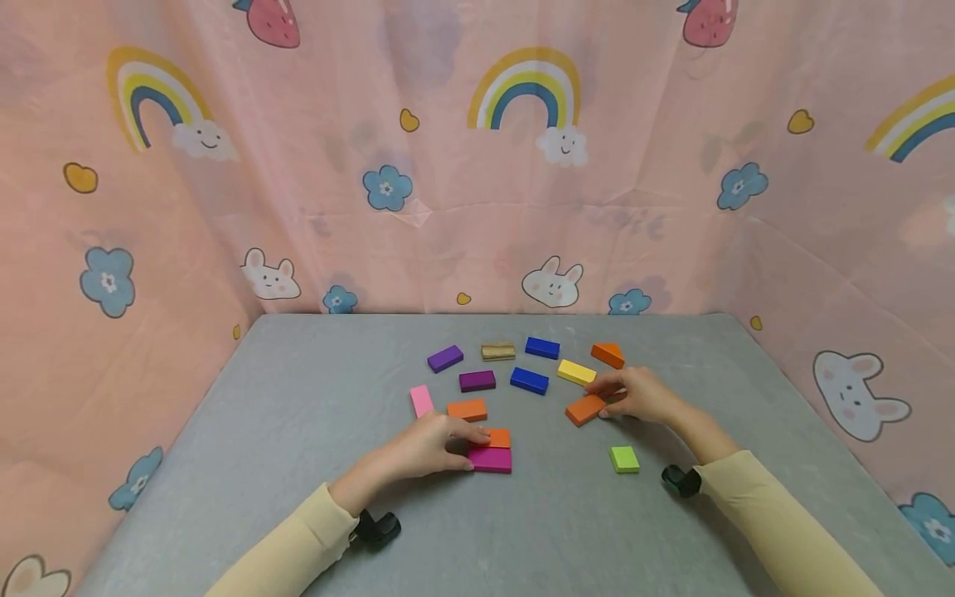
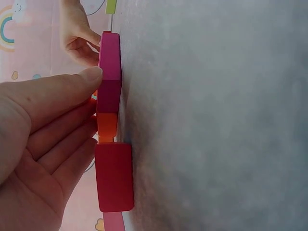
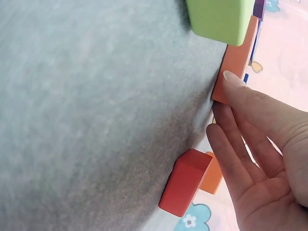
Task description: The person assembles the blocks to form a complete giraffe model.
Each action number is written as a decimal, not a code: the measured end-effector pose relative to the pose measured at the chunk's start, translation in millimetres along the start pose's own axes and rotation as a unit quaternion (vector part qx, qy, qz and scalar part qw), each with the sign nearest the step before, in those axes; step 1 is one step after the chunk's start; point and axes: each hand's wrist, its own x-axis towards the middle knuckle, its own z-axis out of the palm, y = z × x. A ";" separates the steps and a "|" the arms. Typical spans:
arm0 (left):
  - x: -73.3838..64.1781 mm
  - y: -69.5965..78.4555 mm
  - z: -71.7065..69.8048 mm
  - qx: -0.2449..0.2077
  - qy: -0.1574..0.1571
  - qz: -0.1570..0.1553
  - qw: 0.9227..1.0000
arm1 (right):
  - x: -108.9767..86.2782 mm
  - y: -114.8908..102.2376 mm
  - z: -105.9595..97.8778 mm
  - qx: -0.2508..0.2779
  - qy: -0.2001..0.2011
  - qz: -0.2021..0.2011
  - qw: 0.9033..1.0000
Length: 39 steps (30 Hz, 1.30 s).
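I am watching remotely. A pink printed curtain (image 1: pixel 448 240) is hanging behind, and a grey surface (image 1: pixel 298 398) is carrying the blocks.

Left hand (image 1: pixel 431 444): its grip is pinching, the thumb lying against the magenta block (image 1: pixel 491 462) and the fingers reaching over the adjoining orange block (image 1: pixel 500 438). Right hand (image 1: pixel 637 395): its grip is holding one end of a second orange block (image 1: pixel 583 410), right of the pair and apart from it. Whether that block is resting or just lifted, I am not managing to tell.

Progress (judgement): early. Only the magenta and adjoining orange blocks are clearly lying together, touching along their sides; the second orange block is being handled. Lying loose: third orange block (image 1: pixel 467 410), pink block (image 1: pixel 421 400), violet block (image 1: pixel 445 358), plum block (image 1: pixel 477 381), gold-brown block (image 1: pixel 497 352), far blue block (image 1: pixel 542 347), near blue block (image 1: pixel 530 381), yellow block (image 1: pixel 577 372). The left wrist view is also showing a red block (image 2: pixel 114 177).

Orientation: the magenta block's long axis is running left to right. The second orange block is pointing diagonally, its far end to the right.

Smallest: an orange triangular block (image 1: pixel 608 356) is lying at far right, and a squarish lime block (image 1: pixel 624 459) near the right hand.
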 end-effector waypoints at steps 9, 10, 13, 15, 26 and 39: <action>-0.4 -0.3 0.0 -0.010 0.001 0.000 1.000 | -0.1 -2.1 0.1 -0.013 0.007 0.001 1.000; -0.6 -0.1 0.0 -0.010 0.001 -0.001 1.000 | 0.1 -2.0 0.6 -0.011 0.008 0.002 1.000; -0.6 -0.1 0.3 -0.012 0.001 -0.002 1.000 | 0.9 -1.8 1.5 0.000 0.008 0.001 1.000; -0.5 -0.3 0.5 -0.011 0.001 -0.001 1.000 | 0.7 -1.9 1.1 0.005 0.006 -0.001 1.000; 0.8 -1.1 0.3 -0.007 0.007 0.004 1.000 | -4.9 -20.7 -1.1 -0.024 0.017 -0.004 1.000; -0.4 0.8 -0.8 -0.014 0.003 -0.007 1.000 | -8.9 -50.1 23.9 -0.006 -0.012 -0.043 0.999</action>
